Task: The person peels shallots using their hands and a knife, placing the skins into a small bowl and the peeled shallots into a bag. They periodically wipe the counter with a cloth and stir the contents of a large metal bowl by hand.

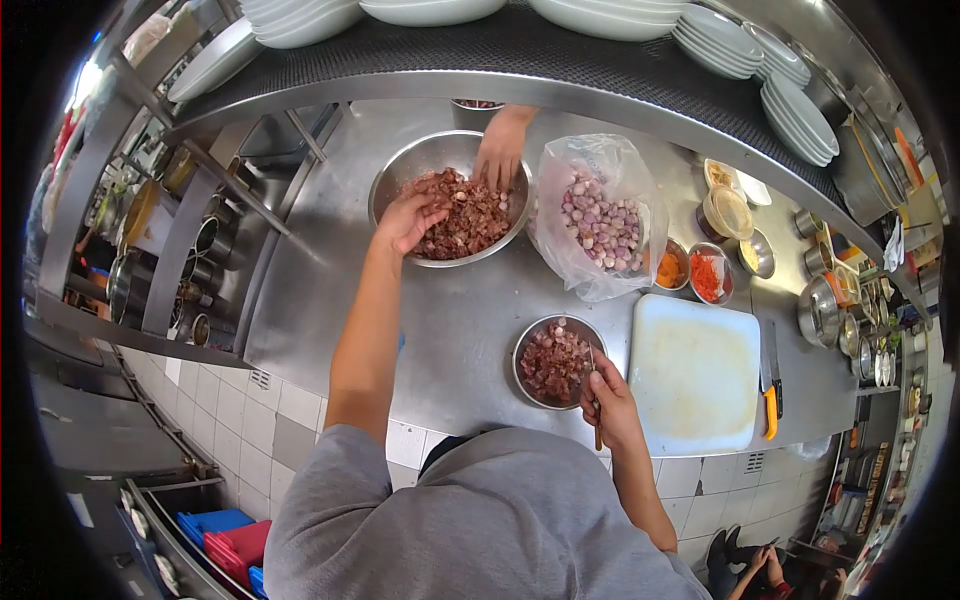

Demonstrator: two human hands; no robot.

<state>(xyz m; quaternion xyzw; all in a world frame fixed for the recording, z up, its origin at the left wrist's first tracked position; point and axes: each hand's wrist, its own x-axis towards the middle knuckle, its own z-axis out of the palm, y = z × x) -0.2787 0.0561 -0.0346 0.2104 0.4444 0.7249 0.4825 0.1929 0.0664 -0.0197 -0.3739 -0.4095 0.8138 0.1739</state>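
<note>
My left hand (406,221) reaches over the left rim of a large steel bowl (386,166), its fingers apart and bent over small reddish-brown unpeeled shallots (462,222). Another person's hand (500,153) comes from the far side into the same bowl. Near the table's front edge, my right hand (612,400) is closed round a small knife (597,432), blade pointing up and away. It is beside a smaller steel bowl (518,372) of reddish-brown shallots or shallot pieces. A clear plastic bag (560,262) of peeled purple-white shallots (603,225) stands right of the large bowl.
A white cutting board (695,370) lies to the right, with a yellow-handled knife (770,405) beside it. Beyond are bowls of orange pieces (670,270) and red pieces (708,278). Overhead, a shelf (480,85) holds stacked white plates (715,42). Another person's hands (768,565) show bottom right.
</note>
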